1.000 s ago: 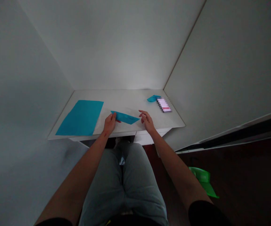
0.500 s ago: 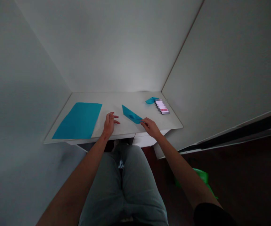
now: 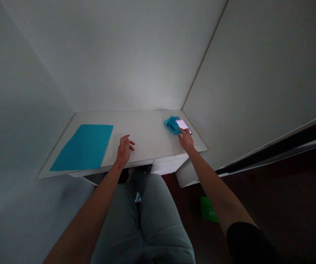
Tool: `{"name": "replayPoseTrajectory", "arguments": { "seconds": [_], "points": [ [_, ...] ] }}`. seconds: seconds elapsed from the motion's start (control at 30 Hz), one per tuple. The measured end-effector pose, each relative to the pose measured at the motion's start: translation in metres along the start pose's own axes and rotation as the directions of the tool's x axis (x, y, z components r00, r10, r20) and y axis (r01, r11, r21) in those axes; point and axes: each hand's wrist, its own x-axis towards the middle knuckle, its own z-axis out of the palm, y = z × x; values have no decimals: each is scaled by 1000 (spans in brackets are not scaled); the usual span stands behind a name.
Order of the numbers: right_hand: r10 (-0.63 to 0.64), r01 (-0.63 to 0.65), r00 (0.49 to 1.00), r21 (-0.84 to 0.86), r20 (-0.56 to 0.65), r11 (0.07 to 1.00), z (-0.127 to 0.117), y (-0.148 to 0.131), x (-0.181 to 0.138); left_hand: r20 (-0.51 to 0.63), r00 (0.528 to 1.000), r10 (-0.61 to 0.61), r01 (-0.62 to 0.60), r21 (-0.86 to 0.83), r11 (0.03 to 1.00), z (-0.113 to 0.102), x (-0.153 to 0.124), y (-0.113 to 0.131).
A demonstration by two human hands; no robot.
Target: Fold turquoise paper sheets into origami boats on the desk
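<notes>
My right hand (image 3: 185, 139) reaches to the far right corner of the white table (image 3: 147, 128). Its fingers are pinched together on the near edge of a folded blue paper (image 3: 172, 124). That paper lies against a phone (image 3: 184, 125) with a lit screen. Folded blue pieces there overlap, and I cannot tell them apart. My left hand (image 3: 124, 148) rests on the table near its front edge, fingers loosely spread and holding nothing. A flat blue sheet (image 3: 82, 150) lies on the left part of the table, a short way left of my left hand.
White walls close the table in on the left, back and right. A drawer front (image 3: 166, 165) sits under the table edge above my knees. A green object (image 3: 208, 209) lies on the dark floor at the right.
My right hand took the folded blue paper from the table's middle and carried it to the far right, beside the phone. My left hand let go of it and stayed near the front edge.
</notes>
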Motion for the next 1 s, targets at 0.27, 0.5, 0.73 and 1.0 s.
{"name": "replayPoseTrajectory", "arguments": {
  "seconds": [0.27, 0.5, 0.73, 1.0],
  "points": [
    [-90, 98, 994, 150, -57, 984, 47, -65, -31, -3, 1000, -20, 20, 1, 1000, 2, 2, 0],
    [-176, 123, 973, 314, 149, 941, 80, -98, -40, 17, 998, -58, 57, 43, 997, 6, -1, 9],
    [-122, 51, 970, 313, 209, 948, 76, -92, -36, 97, 965, 244, -256, 554, 792, -78, -20, 29],
    [-82, 11, 972, 308, 218, 951, 73, -97, -36, 238, 970, 44, -237, 899, 368, -212, -72, 27]
  ]
}}
